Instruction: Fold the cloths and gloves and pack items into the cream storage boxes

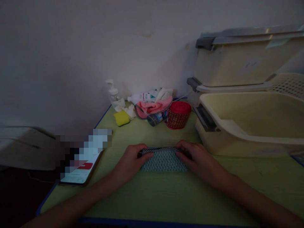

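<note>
Hands [133, 161] [194, 158] on blue-green cloth [163, 161].

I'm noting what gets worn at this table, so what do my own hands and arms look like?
Your left hand and right hand are bare, without gloves. No ring, watch or bracelet shows, and no sleeve covers the slim forearms in view. It's too dim to make out the nails.

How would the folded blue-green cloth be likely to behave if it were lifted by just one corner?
The blue-green cloth would probably droop and unfold, since it looks like soft, textured fabric folded over on itself. It is likely light, being a small piece. It seems unlikely to slip from the fingers, given its bumpy surface.
</note>
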A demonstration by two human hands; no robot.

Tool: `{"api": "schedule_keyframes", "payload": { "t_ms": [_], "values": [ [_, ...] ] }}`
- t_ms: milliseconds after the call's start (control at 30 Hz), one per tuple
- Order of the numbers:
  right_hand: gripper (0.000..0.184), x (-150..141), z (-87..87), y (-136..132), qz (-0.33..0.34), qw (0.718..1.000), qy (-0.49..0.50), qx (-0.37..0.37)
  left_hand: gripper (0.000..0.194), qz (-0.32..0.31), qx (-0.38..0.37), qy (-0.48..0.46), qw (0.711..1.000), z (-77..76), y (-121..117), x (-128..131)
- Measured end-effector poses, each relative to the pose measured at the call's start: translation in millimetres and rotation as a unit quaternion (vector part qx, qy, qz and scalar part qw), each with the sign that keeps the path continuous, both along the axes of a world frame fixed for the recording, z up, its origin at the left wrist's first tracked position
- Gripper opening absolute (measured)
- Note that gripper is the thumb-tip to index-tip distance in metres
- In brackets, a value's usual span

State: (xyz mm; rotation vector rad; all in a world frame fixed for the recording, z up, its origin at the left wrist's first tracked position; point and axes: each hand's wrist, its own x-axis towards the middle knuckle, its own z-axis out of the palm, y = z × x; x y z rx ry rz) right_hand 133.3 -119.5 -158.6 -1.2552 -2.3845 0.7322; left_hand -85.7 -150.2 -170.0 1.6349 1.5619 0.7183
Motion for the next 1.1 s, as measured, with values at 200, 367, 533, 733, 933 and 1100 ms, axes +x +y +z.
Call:
{"api": "schedule_keyframes", "payload": {
  "t_ms": [200, 367, 533, 733, 933, 1100],
  "values": [
    [0.014, -6.2, 2.0, -3.1, -0.001, 0.999, -0.031, 0.034, 0.013, -0.044, 0.041, 0.049, 0.997, 3.8, 11.5, 4.1],
    [0.015, -10.7, 3.5, -4.4, -0.010, 0.997, -0.050, 0.050, 0.013, -0.038, 0.078, 0.081, 0.993, 0.8, 10.3, 7.6],
    [0.014, -13.4, 3.3, -4.7, -0.015, 0.995, -0.080, 0.049, 0.006, -0.037, 0.083, 0.100, 0.991, 0.1, 11.3, 9.9],
    [0.012, -15.1, 0.0, -5.6, -0.024, 0.990, -0.095, 0.099, 0.018, -0.012, 0.098, 0.067, 0.993, -4.7, 10.0, 6.4],
    [0.013, -15.1, -0.3, -8.2, -0.020, 0.988, -0.108, 0.108, 0.029, 0.009, 0.070, -0.025, 0.997, -6.6, 0.2, -0.7],
    [0.013, -15.0, -0.2, -10.2, -0.024, 0.984, -0.138, 0.110, 0.025, 0.015, 0.111, 0.025, 0.993, -11.9, 1.7, 0.2]
  ]
}}
